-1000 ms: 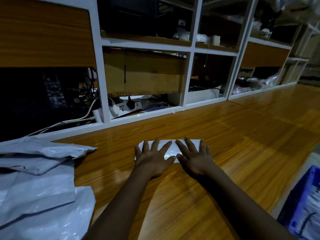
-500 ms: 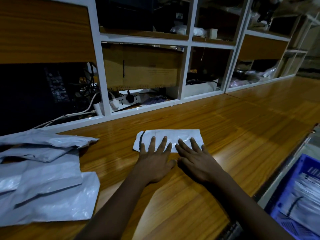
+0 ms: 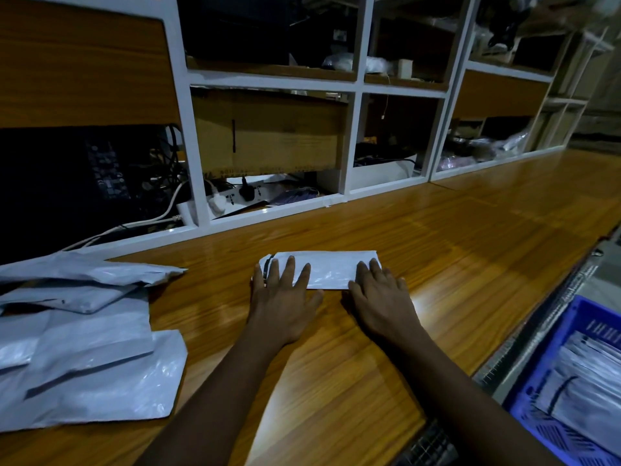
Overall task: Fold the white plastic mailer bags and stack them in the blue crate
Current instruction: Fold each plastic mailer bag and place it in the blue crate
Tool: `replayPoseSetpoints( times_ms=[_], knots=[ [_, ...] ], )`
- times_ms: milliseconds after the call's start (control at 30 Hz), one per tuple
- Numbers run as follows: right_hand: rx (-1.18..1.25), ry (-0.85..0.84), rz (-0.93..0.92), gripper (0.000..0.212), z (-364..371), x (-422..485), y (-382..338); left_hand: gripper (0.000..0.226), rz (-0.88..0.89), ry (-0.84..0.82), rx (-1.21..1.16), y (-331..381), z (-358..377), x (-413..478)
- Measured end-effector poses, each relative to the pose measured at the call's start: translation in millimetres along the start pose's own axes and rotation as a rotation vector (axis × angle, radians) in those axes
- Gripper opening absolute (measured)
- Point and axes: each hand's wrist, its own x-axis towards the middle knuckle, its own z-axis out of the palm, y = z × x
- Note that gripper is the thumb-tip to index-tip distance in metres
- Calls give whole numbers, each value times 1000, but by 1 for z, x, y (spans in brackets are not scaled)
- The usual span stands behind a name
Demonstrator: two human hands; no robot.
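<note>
1. Nearest, low on the right beside the wooden tabletop, the blue slotted plastic crate already holds folded bags.
2. Loose white plastic mailer bags lie heaped at the left.
3. The left hand and right hand are spread flat, each pressing one end of the folded white mailer bag at mid-tabletop.
4. The film looks thin, light and slick, so it will likely spring open. Pinch through all layers at both ends.
5. White-framed shelving stands beyond.

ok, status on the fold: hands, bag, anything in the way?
Left hand, right hand flat on folded mailer, one per end. It lies on the table, not yet crated. Blue crate low right, nothing between; unfolded pile off left.
</note>
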Motion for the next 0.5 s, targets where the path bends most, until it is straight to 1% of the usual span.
replayPoseSetpoints(
  times_ms=[33,67,133,200,333,400,433,500],
  knots=[
    [5,17,6,81,-1,4,0,86,3,39,4,0,-2,3],
    [8,48,-3,81,-1,10,1,85,-1,66,-16,-1,-3,8],
    [16,92,-21,84,1,23,0,72,-6,90,-48,-1,-3,19],
    [59,137,-27,82,2,35,-2,59,8,98,-20,-1,-1,27],
    [126,206,-47,68,8,57,-6,54,-1,152,26,2,-1,44],
    [121,195,-20,71,9,68,-10,54,-24,198,75,4,-2,56],
    [113,195,-12,76,10,73,-11,55,-29,204,101,6,-1,62],
    [120,195,-12,85,12,81,-15,55,-25,177,122,8,2,71]
  ],
)
